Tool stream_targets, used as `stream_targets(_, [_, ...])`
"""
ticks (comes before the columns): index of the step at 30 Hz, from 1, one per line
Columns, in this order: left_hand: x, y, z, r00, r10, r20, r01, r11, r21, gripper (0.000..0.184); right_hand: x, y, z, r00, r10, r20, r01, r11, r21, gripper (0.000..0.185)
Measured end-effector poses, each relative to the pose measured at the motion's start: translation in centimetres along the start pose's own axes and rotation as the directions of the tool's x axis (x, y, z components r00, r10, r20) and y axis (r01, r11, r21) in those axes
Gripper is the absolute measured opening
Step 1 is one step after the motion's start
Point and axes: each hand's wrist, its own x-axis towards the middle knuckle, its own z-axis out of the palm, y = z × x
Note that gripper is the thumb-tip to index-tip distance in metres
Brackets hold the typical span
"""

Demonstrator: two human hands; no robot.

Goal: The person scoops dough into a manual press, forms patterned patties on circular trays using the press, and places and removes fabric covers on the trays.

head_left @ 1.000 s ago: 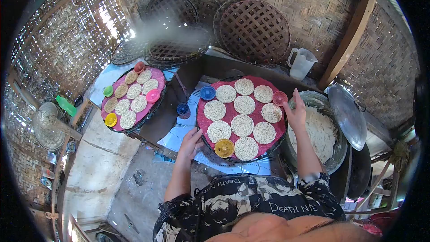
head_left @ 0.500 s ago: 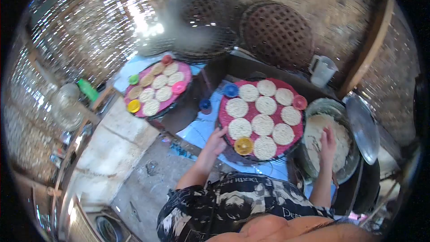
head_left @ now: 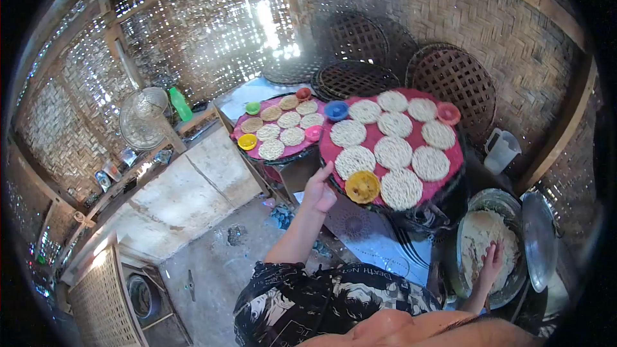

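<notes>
Left fingers [head_left: 320, 187] are half-curled at the loaded tray [head_left: 416, 139], grip unclear, right fingers [head_left: 493, 254] open, seemingly empty; likely stiff and weighty, it is best taken by opposite edges.

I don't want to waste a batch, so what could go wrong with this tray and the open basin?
The left hand is alone at the rim of the near round tray; if little else supports it, which I can't tell, it could tip.
The yellow plastic cup sits close to the edge and might slide off.
The basin is uncovered, so debris could fall into the pale dough.
</notes>
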Motion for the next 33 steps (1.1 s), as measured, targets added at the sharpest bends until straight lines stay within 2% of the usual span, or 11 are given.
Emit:
stream_targets(3, [0.3,3.6,0.5,0.996,0.09,-0.008,-0.09,0.995,-0.049,0.035,-0.2,0.7,-0.4,1.0,0.013,0.007,-0.013,1.0,0.02,0.049])
stream_targets(4, [-0.2,4.5,1.5,0.98,0.197,-0.007,-0.198,0.98,-0.036,0.035,-0.4,0.5,-0.6,1.0,0.024,0.014,-0.024,0.999,0.025,0.049])
stream_targets(5, [-0.5,5.2,2.9,0.929,0.36,-0.081,-0.356,0.932,0.067,0.033,-0.5,0.2,-0.7,0.999,0.034,0.021,-0.034,0.999,0.031,0.048])
stream_targets(7, [1.6,7.3,-0.8,0.907,0.413,-0.082,-0.414,0.91,0.007,0.031,-0.7,-0.2,-0.6,1.0,0.025,0.007,-0.025,1.0,0.001,0.046])
stream_targets(13, [3.8,10.7,-3.9,0.812,0.571,-0.121,-0.575,0.818,-0.002,0.038,-0.8,-0.5,-0.5,0.998,-0.018,0.059,0.019,1.0,-0.012,0.043])
stream_targets(14, [3.9,10.7,-4.0,0.769,0.611,-0.187,-0.618,0.786,0.028,0.041,-0.7,-0.6,-0.4,0.998,-0.023,0.065,0.024,1.0,-0.017,0.042])
stream_targets(17, [5.6,11.2,-7.3,0.705,0.676,-0.216,-0.682,0.729,0.055,0.041,-0.6,-0.4,-0.3,0.996,-0.033,0.082,0.034,0.999,-0.015,0.041])
stream_targets(24, [6.3,11.6,-8.2,0.672,0.658,-0.341,-0.681,0.729,0.066,0.035,-0.4,-0.1,0.3,0.992,-0.029,0.124,0.03,1.0,-0.006,0.041])
stream_targets(30, [7.9,12.1,-10.5,0.693,0.602,-0.396,-0.645,0.763,0.031,0.037,0.2,1.4,0.1,0.988,-0.01,0.155,0.01,1.0,0.003,0.043])
stream_targets(33, [7.7,11.7,-9.4,0.653,0.588,-0.477,-0.635,0.769,0.079,0.036,0.1,1.1,-0.1,0.987,0.015,0.16,-0.013,1.0,-0.012,0.042])
